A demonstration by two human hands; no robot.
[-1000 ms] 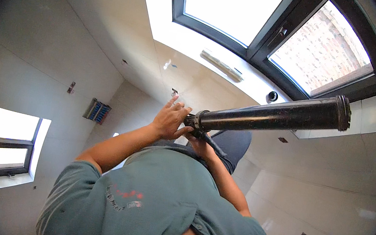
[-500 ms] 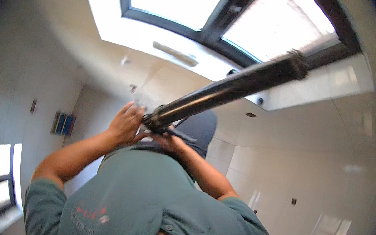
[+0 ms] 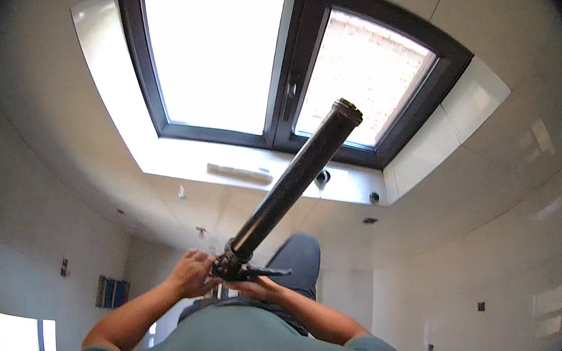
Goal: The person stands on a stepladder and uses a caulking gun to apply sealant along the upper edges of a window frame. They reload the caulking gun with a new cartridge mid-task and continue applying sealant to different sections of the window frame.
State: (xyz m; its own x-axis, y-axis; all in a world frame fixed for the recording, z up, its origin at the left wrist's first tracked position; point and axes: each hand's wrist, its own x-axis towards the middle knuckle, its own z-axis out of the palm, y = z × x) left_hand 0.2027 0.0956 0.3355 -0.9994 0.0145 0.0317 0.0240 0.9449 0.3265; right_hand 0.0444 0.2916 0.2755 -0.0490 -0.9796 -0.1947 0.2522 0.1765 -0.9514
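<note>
A long black tubular caulking gun slants up and to the right in front of my body, its ringed open-looking end towards the window. At its lower end are a dark collar and a black lever that sticks out to the right. My left hand grips the lower end from the left, fingers bent against it. My right hand is closed around the part beneath the lever; the gun hides some of its fingers. What lies between the two hands is mostly hidden.
Ahead is a dark-framed window with a pale sill. On the sill lie a long whitish roll-shaped thing and two small dark round things, one a black piece. Light tiled walls with small dark wall boxes surround me.
My view has turned and lifted, so the window now sits upright and nearer the middle. The caulking gun stands more steeply; both hands keep hold of its lower end.
</note>
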